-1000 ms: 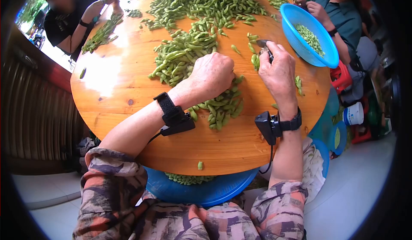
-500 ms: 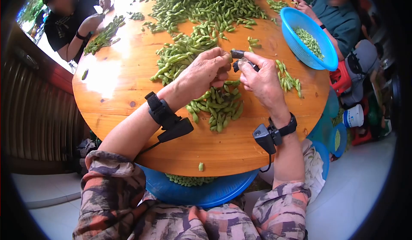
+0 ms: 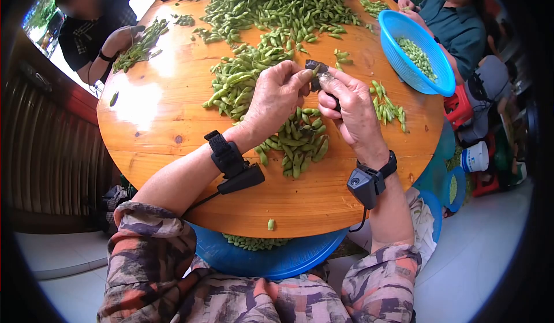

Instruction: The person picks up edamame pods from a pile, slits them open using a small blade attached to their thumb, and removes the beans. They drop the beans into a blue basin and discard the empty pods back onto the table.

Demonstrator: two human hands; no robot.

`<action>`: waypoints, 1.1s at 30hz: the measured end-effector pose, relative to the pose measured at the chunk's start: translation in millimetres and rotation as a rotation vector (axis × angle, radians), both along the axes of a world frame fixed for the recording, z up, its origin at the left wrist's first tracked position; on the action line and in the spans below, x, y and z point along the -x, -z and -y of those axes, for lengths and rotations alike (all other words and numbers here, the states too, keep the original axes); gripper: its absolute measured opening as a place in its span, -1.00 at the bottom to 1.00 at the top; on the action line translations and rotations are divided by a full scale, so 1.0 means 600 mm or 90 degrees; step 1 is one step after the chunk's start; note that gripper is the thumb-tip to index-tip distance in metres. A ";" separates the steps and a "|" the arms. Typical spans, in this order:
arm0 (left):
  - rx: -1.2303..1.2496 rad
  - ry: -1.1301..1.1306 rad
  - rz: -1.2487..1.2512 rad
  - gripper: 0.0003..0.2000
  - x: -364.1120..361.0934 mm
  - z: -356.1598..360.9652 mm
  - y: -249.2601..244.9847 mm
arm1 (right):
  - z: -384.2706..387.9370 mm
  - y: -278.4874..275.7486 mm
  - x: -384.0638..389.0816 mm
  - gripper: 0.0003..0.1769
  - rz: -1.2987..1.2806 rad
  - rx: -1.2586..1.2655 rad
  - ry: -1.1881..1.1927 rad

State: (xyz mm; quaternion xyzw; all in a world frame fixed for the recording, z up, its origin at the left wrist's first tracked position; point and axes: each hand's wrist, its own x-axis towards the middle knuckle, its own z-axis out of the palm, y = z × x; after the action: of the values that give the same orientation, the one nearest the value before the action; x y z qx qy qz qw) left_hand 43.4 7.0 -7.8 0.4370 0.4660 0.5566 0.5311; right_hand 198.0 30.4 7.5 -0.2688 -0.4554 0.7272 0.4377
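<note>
My left hand [image 3: 277,95] pinches a green soybean pod [image 3: 315,72] between thumb and fingers, over the round wooden table. Thumb and forefinger of my right hand [image 3: 353,105] close on the pod's other end; dark wrappings cover some of its fingertips. Most of the pod is hidden by the fingers. A small heap of pods [image 3: 297,147] lies below my hands, with another heap [image 3: 236,89] to the left of them. Several flat pods [image 3: 389,108] are to the right of my right hand.
A large pod pile [image 3: 277,5] covers the table's [image 3: 173,167] far side. A blue basket [image 3: 389,40] of shelled beans stands at the right edge; a blue basin [image 3: 300,262] with beans sits below the near edge. Two other people sit across, their hands near pods.
My hands have shifted slightly, and my right hand's fingers have curled in closer around the pod. The person at far left has reached one hand toward the big pile.
</note>
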 end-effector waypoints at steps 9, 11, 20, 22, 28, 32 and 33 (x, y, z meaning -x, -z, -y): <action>0.000 -0.030 0.016 -0.84 -0.006 0.002 0.008 | -0.005 0.003 -0.004 -0.85 -0.077 0.086 -0.042; 0.015 -0.025 0.036 -0.83 -0.006 0.003 0.005 | -0.005 0.003 -0.004 -0.84 -0.071 0.090 -0.038; 0.090 0.141 0.261 -0.85 0.018 0.000 0.010 | -0.007 0.012 -0.001 -0.81 -0.023 0.032 -0.028; 0.097 0.205 0.332 -0.86 0.022 -0.003 0.016 | -0.006 0.015 0.001 -0.81 -0.004 0.010 -0.016; 0.112 0.175 0.283 -0.83 0.015 0.003 -0.003 | 0.001 0.018 0.012 -0.80 0.062 -0.078 0.054; 0.092 0.176 0.245 -0.83 0.013 0.004 -0.008 | 0.004 0.018 0.012 -0.79 0.183 -0.152 0.105; 0.070 0.173 0.182 -0.82 0.015 0.003 -0.002 | 0.004 0.020 0.013 -0.78 0.209 -0.184 0.120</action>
State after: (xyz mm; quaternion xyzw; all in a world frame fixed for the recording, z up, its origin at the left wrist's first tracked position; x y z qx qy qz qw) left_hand 34.6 5.4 -6.4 0.3828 0.3520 0.5099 0.6852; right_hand 190.2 28.1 -4.5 -0.3594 -0.5929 0.5569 0.4574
